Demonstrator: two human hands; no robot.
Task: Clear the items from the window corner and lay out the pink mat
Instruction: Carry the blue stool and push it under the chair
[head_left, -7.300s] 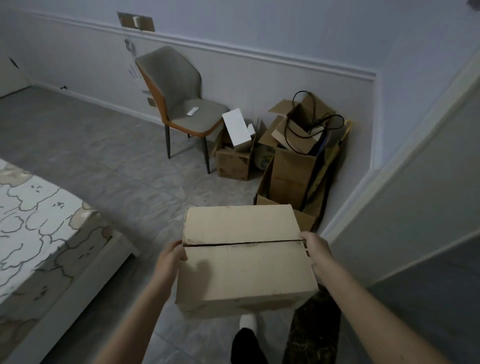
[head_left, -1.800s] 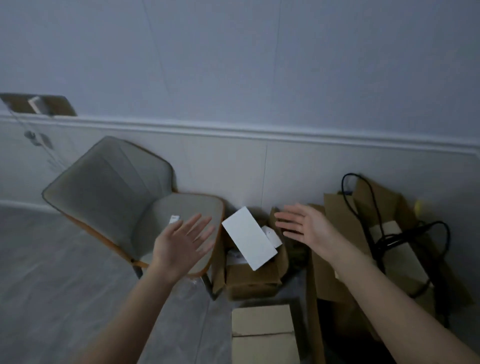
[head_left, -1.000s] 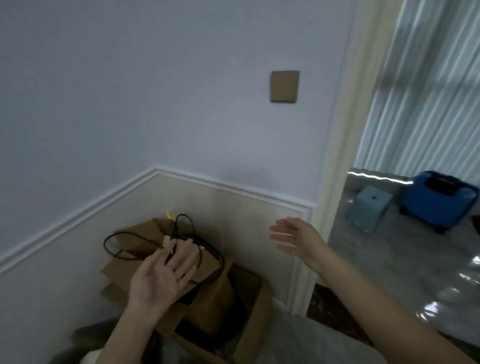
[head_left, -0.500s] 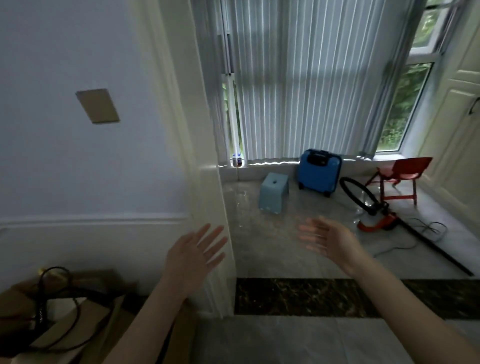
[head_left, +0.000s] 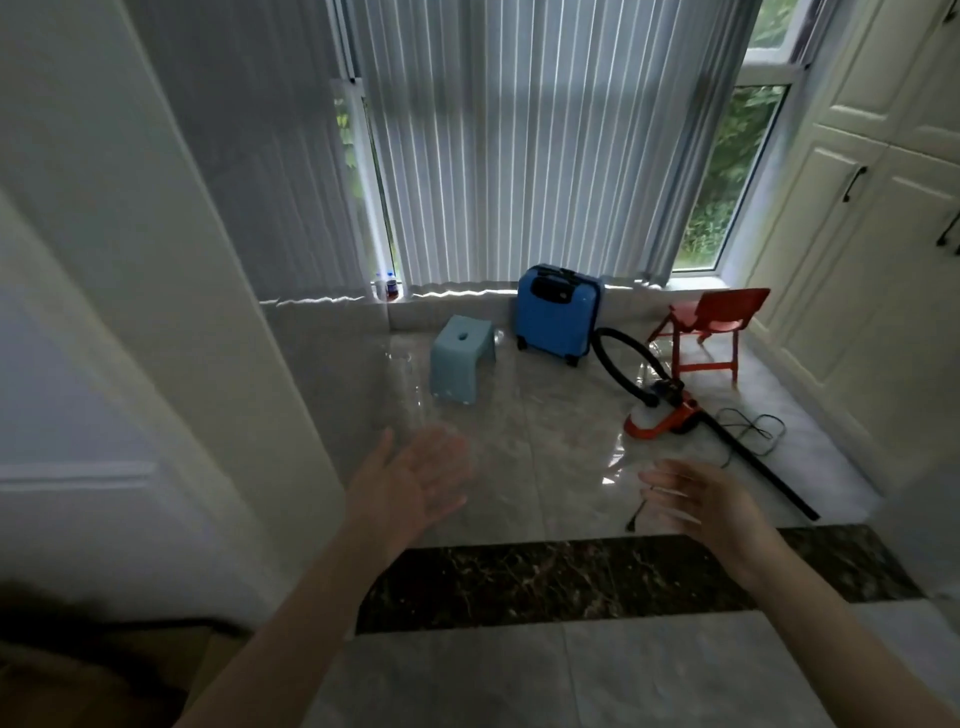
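Facing the window corner from the near side of the dark marble threshold (head_left: 571, 577), the person holds both hands forward with nothing in them. The left hand (head_left: 415, 483) shows its palm, fingers straight and blurred; the right hand (head_left: 701, 499) is likewise spread and released, so neither grip holds anything. The items to be cleared all lie ahead of the hands on the glossy floor (head_left: 545, 457) beneath the vertical blinds (head_left: 519, 140). The light blue stool (head_left: 461, 357) stands upright, straight beyond the left hand and nearest to it. The blue suitcase (head_left: 558, 312) stands upright against the low sill, between stool and red folding chair (head_left: 711, 327). The orange vacuum cleaner (head_left: 662, 410) sits beyond the right hand; its black wand (head_left: 763, 473) runs along the floor, long axis slanting from the body toward the near right, and a loose black cord (head_left: 753, 423) lies beside it. A small bottle (head_left: 392, 287) stands on the sill at the left. The pink mat is not in view. By position, the left hand would likely take the stool and the right hand the vacuum cleaner; the cord could snag when lifted.
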